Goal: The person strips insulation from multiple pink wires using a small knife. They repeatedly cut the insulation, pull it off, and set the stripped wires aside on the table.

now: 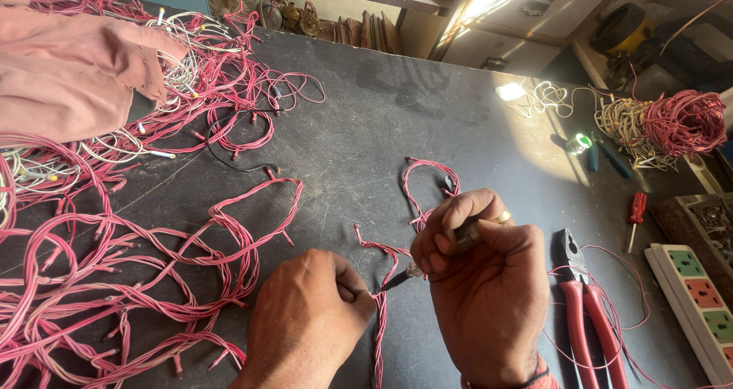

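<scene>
Twisted red and white wire [379, 313] lying mid-table on the dark table [366, 129], left hand [309, 320] pinching its end, right hand [485, 282] fisted round a slim tool [405, 276] tipped onto that wire, red-handled pliers [584, 313] just right, power strip [699, 305] beyond, wire heap [114, 282] left.

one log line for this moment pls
left hand pinches wire | right hand holds tool, tip at wire | pliers idle on table
</scene>
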